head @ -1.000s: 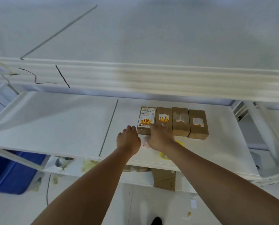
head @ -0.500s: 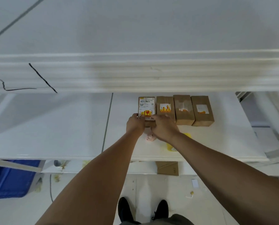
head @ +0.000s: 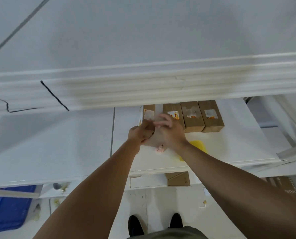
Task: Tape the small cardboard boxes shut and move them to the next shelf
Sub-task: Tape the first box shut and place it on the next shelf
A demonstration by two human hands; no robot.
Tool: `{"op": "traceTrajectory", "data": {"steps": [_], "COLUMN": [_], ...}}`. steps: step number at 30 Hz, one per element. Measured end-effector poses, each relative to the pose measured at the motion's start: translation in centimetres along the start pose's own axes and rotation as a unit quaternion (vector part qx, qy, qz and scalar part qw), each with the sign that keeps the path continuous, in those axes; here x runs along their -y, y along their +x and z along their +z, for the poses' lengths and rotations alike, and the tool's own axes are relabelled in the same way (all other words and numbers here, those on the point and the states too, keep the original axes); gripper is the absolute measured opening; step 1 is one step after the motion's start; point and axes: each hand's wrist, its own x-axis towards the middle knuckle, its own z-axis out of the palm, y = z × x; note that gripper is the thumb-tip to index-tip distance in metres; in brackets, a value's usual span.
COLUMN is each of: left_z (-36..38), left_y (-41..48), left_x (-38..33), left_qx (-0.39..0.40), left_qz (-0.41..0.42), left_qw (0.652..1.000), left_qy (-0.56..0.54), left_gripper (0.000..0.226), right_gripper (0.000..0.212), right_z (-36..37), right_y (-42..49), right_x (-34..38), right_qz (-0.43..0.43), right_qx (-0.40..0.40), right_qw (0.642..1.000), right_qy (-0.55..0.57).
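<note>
Left hand (head: 138, 133) and right hand (head: 169, 131) both clasped around a blurred matte cardboard box (head: 149, 116), left of three rectangular brown boxes (head: 193, 118), smooth white shelf (head: 74, 144) beneath

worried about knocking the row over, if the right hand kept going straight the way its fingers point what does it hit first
Probably the leftmost box: the right hand points up-left and its fingertips already overlap that box. Depth is blurred, so actual contact is uncertain.
</note>
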Motion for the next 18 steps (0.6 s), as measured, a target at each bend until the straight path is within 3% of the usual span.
{"op": "traceTrajectory", "data": {"steps": [2, 3, 5, 7, 9, 12, 15, 18], "left_z": [-0.9, -1.3, -1.9, -2.0, -1.4, -1.0, -1.3, -1.5], "left_y": [-0.5, -1.0, -1.9, -2.2, -2.6, -2.2, -2.3, -1.9], "left_x": [-0.1, -0.2, -0.3, -0.4, -0.9, -1.4, -1.9, -1.8], "left_qx": [0.048, 0.090, 0.176, 0.205, 0.150, 0.010, 0.038, 0.047], "left_qz": [-0.027, -0.046, -0.087, -0.092, -0.077, 0.029, 0.085, 0.112], "left_qw": [0.990, 0.977, 0.953, 0.951, 0.975, 1.000, 0.996, 0.991], "left_qy": [-0.129, -0.185, -0.229, -0.213, -0.148, 0.006, 0.016, 0.056], "left_gripper": [0.044, 0.049, 0.063, 0.067, 0.062, 0.042, 0.035, 0.033], "right_gripper": [0.039, 0.041, 0.054, 0.056, 0.059, 0.072, 0.092, 0.084], "right_z": [-0.2, -0.3, -0.1, 0.3, 0.4, 0.1, -0.1, -0.1], "right_y": [0.3, 0.6, 0.9, 1.1, 1.3, 1.6, 1.7, 2.0], "right_x": [-0.1, 0.0, 0.5, 1.0, 1.0, 0.3, -0.1, -0.1], "right_qz": [-0.003, 0.014, 0.073, 0.114, 0.120, 0.089, 0.096, 0.108], "right_qx": [-0.054, -0.045, 0.034, 0.094, 0.095, 0.090, 0.112, 0.126], "right_qw": [0.999, 0.999, 0.992, 0.978, 0.973, 0.986, 0.987, 0.984], "right_qy": [0.008, 0.027, 0.093, 0.145, 0.175, 0.109, 0.067, 0.061]}}
